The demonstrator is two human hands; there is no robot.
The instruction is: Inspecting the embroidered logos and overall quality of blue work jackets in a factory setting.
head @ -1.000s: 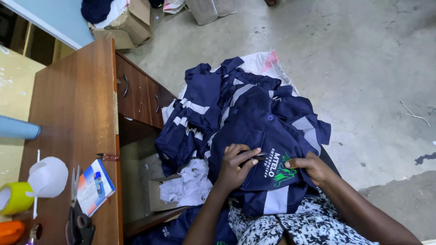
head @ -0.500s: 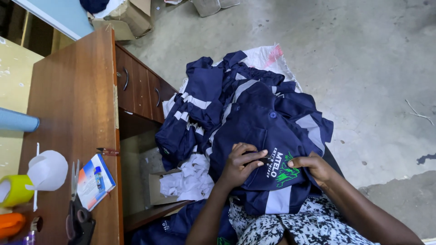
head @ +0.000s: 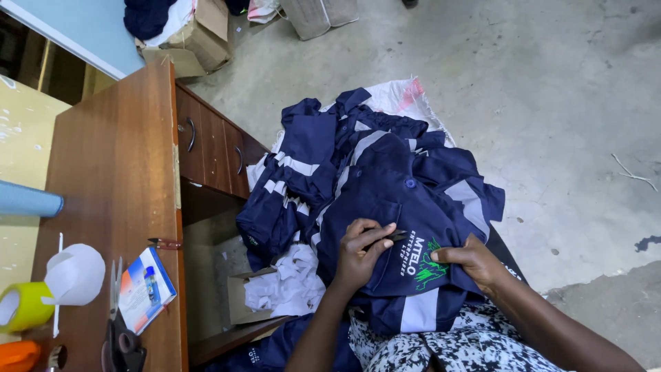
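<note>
A navy work garment (head: 399,207) with grey reflective strips and a white and green embroidered logo lies on my lap, on top of a pile of similar navy garments (head: 303,172). My left hand (head: 358,253) rests on the cloth just left of the logo, fingers curled around a small dark tool (head: 394,236) that looks like thread snips. My right hand (head: 475,263) pinches the fabric at the logo's right edge and holds it flat.
A brown wooden desk (head: 117,179) with drawers stands at my left. On it are scissors (head: 120,337), a small booklet (head: 144,289), a white cup (head: 74,274) and yellow tape (head: 17,308). White rags (head: 286,279) fill a box under the desk. Beyond that is concrete floor (head: 551,103), with cardboard boxes (head: 200,38) at the back.
My left hand's fingers have shifted slightly toward the logo with the small tool. My right hand stays pinched on the fabric. The garment has hardly moved.
</note>
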